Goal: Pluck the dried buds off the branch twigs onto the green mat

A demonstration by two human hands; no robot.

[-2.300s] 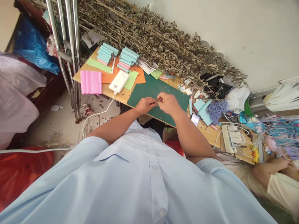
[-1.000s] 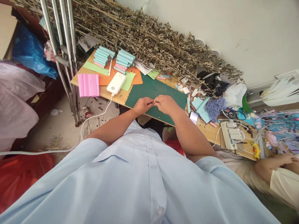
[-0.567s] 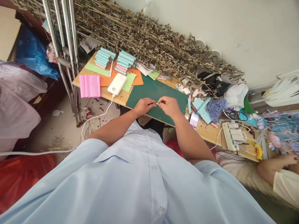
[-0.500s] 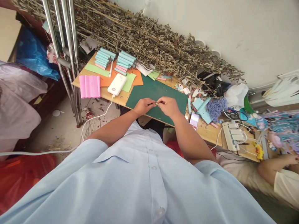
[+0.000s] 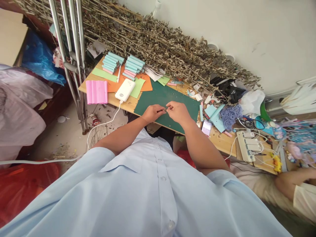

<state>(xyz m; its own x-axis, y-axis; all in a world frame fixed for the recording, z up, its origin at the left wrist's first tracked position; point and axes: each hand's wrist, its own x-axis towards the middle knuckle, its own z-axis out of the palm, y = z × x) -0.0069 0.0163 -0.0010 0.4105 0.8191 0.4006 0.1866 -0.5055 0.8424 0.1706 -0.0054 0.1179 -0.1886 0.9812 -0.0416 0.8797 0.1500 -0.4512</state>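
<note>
Both of my hands are held close together over the near edge of a dark green cutting mat (image 5: 170, 93). The fingers of my left hand (image 5: 152, 113) are pinched around a small brownish scrap (image 5: 164, 110), too small to name for sure. From the right, my right hand (image 5: 178, 111) meets it with thumb and forefinger bent together; what lies between those fingertips is partly hidden. To the left of the mat lies a white power bank (image 5: 125, 90) with a cable plugged in.
Behind the table is a long heap of dried leafy stalks (image 5: 172, 46). Blue and pink paper rolls (image 5: 134, 64), a folded pink sheet (image 5: 97, 92), a phone (image 5: 206, 128), purple yarn (image 5: 230, 116) and a power strip (image 5: 245, 144) lie around. Crutches (image 5: 71, 59) stand left; another person's arm (image 5: 291, 181) shows right.
My right fingertips have lifted slightly and parted a little from the left ones. The view has shifted slightly; the things on the table stay in place.
</note>
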